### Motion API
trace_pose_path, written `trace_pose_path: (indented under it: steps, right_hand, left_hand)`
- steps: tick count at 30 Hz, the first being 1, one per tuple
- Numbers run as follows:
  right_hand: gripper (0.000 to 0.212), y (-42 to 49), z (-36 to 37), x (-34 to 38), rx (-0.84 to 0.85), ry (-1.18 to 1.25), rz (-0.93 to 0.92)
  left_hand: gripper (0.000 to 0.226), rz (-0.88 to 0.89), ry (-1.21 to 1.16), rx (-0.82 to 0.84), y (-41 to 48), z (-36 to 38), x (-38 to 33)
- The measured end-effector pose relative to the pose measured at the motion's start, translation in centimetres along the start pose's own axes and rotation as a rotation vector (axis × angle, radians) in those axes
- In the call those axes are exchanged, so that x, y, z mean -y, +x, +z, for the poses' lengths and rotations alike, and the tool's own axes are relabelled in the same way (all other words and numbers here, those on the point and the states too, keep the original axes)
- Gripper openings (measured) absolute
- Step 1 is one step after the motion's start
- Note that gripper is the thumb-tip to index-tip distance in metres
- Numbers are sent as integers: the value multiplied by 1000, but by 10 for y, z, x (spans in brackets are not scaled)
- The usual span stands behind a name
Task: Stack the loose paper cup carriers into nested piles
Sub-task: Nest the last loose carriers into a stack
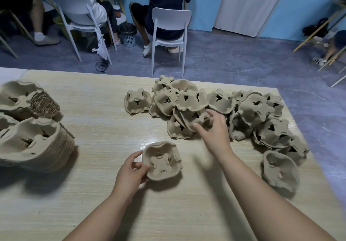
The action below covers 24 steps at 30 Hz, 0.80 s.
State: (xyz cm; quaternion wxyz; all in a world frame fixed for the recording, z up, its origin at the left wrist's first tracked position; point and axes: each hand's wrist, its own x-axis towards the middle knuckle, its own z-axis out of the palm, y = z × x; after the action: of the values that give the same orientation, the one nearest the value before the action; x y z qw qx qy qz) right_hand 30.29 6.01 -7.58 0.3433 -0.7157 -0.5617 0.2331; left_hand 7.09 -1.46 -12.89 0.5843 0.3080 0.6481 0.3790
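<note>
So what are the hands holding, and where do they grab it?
The left hand grips the lone brown paper-pulp cup carrier by its left rim. The right hand pinches the edge of another brown carrier in the loose pile.

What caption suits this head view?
Left hand holds one carrier while right hand grips a second carrier in the loose pile.

- Moulded-pulp paper cup carriers (256,108): plain beige-brown.
- Flat wooden table (104,109): pale, straight-grained.
- Moulded plastic chairs (171,19): white.
- Painted wall (309,1): light blue.
- Smooth floor (234,59): grey-blue, seemingly marble-veined.
</note>
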Motion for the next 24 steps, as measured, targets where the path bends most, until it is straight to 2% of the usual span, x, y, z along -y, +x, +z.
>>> trace_pose_path:
  steps: [2, 5, 8, 10, 13, 17, 24]
  right_hand:
    - [71, 27, -5, 11, -6, -117, -131]
    - [85, 58, -3, 20, 144, -317, -270]
    - [79, 74, 2, 16, 307, -390, -305]
    - [69, 77, 3, 10, 307, -384, -323]
    - [52, 77, 1, 1, 210, -320, -369]
    - [17, 74, -10, -10, -9, -276, -431]
    - [9, 62, -45, -9, -313, -131, -358]
  left_hand:
    - [41, 8, -2, 4, 5, 2, -2]
    - [40, 3, 10, 6, 11, 3, -4]
    - [40, 1, 12, 7, 12, 2, -3]
    - [39, 7, 19, 5, 13, 2, -4]
    - [39, 11, 30, 9, 17, 3, -4]
    - [40, 9, 29, 15, 21, 4, -3]
    - [39, 9, 19, 23, 22, 6, -5]
